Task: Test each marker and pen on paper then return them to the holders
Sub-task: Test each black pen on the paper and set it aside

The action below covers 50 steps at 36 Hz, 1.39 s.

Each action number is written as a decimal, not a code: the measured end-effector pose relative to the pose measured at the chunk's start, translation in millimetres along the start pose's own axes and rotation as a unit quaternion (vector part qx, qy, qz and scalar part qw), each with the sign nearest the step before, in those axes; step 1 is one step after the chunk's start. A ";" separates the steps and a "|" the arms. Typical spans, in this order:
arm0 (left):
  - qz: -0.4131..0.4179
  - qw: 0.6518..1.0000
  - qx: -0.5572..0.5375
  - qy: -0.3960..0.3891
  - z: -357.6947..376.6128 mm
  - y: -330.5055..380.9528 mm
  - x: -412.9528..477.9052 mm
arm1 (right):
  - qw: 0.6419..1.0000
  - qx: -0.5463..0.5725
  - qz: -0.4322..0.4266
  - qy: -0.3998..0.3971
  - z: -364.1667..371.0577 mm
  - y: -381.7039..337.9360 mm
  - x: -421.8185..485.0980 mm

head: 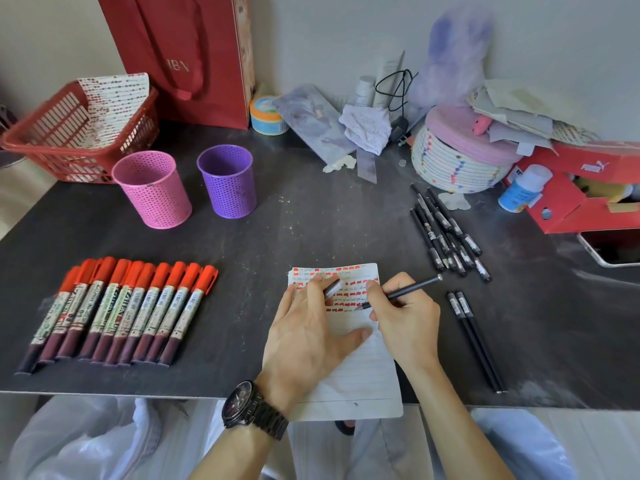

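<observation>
Dark surface point(277, 237): right hand point(405, 317) grips a black pen point(401, 292) on paper point(360, 375); left hand point(308, 327) presses flat, pinching a cap point(333, 288).

Matt dark table point(311, 230), dusty and scuffed; lined paper sheet point(363, 379); perforated plastic holders point(152, 192); glossy red paper bag point(180, 57); woven rope basket point(453, 164).

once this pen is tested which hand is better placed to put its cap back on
Left. The left hand already holds the cap between its fingers, just beside the pen gripped in the right hand, while pressing the paper.
</observation>
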<state>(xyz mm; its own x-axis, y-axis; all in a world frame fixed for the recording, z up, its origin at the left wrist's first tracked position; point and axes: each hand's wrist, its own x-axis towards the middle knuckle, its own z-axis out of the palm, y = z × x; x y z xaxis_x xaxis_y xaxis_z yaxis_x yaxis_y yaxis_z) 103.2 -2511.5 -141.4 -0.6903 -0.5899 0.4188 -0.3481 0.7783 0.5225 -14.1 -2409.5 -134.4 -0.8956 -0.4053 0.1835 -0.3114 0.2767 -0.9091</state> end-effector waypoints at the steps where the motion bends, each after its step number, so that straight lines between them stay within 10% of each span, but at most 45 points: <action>1: -0.002 1.000 -0.004 -0.001 0.0 0.4 0.1 | 1.000 -0.001 -0.001 0.001 0.2 0.2 0.1; 41: 0.009 0.999 -0.025 -0.039 -2.4 -1.0 1.2 | 1.000 -0.022 -0.005 0.005 -1.7 -1.6 0.4; 50: -0.007 0.996 -0.039 -0.081 -7.7 2.2 0.1 | 0.989 0.122 0.054 0.059 -6.6 -12.0 -0.6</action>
<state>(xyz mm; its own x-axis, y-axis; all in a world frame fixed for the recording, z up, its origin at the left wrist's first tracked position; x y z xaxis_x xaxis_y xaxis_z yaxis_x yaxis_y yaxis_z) 107.3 -2511.6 -134.4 -0.7810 -0.5531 0.2900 -0.3121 0.7479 0.5859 -11.9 -2406.8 -121.1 -0.9552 -0.2753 0.1090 -0.1379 0.0881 -0.9865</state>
